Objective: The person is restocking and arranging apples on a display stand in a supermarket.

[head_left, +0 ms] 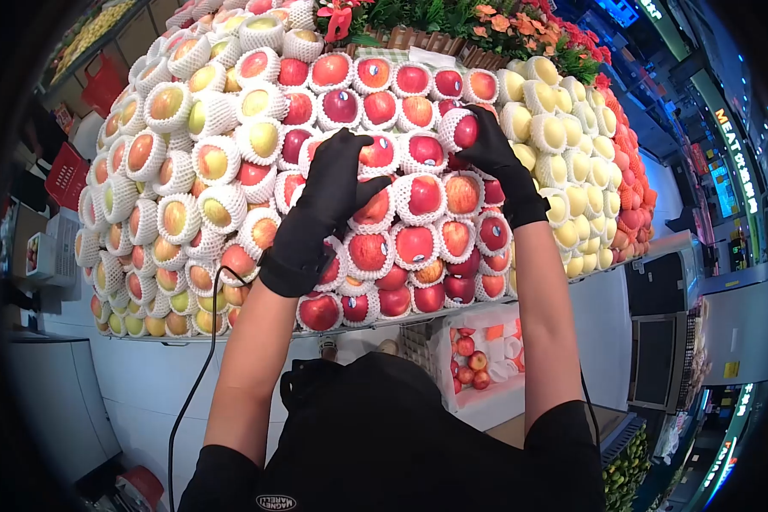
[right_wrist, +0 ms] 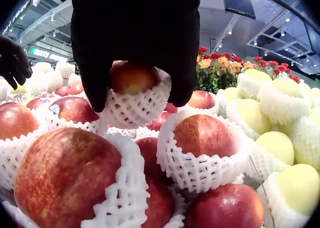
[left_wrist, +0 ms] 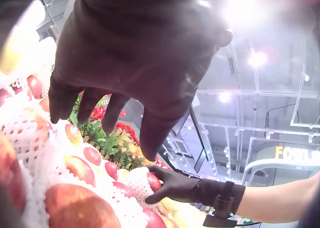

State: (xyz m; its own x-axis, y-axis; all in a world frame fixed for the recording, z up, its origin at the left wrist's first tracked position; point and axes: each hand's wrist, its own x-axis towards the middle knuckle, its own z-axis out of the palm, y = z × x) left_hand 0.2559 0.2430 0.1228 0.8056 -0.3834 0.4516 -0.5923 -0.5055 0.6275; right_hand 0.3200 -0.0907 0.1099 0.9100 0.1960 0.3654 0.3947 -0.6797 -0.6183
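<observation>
In a black glove, my right hand (head_left: 497,158) grips a red apple (head_left: 465,133) in a white foam net, at the back right of the red apple rows. The right wrist view shows the fingers on both sides of that apple (right_wrist: 134,80), raised over its neighbours. My left hand (head_left: 333,179), gloved too, hovers over the middle of the netted red apples (head_left: 416,245). Its fingers (left_wrist: 116,110) hang spread and loosely bent in the left wrist view, with nothing between them. Some of the red apples carry small stickers.
Yellow-red apples in nets (head_left: 179,213) pile up at left; pale yellow fruit (head_left: 572,175) and orange-red fruit (head_left: 636,188) lie at right. Flowers (head_left: 503,21) and a low wooden fence (head_left: 410,41) line the back. Below the display's front edge stands a box of apples (head_left: 486,392).
</observation>
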